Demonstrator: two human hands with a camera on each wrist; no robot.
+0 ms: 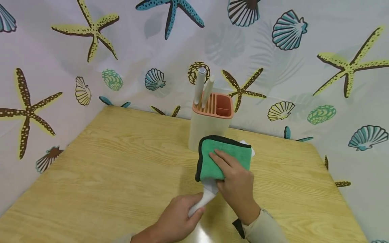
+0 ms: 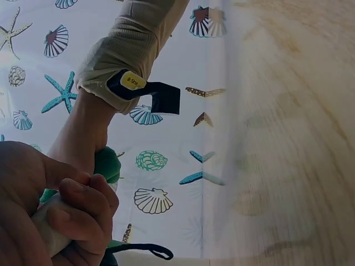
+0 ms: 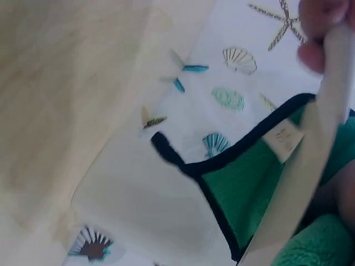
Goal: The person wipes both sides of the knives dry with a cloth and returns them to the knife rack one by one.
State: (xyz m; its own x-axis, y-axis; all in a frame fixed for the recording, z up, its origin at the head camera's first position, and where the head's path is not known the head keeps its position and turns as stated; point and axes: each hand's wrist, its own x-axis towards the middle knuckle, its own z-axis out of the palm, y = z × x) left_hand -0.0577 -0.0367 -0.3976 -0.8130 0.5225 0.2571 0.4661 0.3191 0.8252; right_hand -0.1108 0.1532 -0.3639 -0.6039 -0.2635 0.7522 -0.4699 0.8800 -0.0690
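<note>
My left hand (image 1: 179,216) grips the white handle of what looks like a knife (image 1: 206,197), its fingers curled round it in the left wrist view. A green cloth (image 1: 240,153) with black edging is folded over the flat part, hiding most of it. My right hand (image 1: 238,180) holds the cloth against it, fingers on top and the thumb side underneath. A long pale blade (image 3: 302,177) shows beside the cloth in the right wrist view, where a small white tag (image 3: 284,141) hangs from the edging. A white corner pokes out past the cloth's right edge in the head view.
Behind the cloth stands a cream holder (image 1: 202,130) with an orange slotted top (image 1: 224,104). Two white handles (image 1: 199,86) rise from its slots. The wooden table (image 1: 121,168) meets a shell-and-starfish patterned sheet (image 1: 182,50) at the back and sides. A dark strap (image 2: 147,88) is on the right wrist.
</note>
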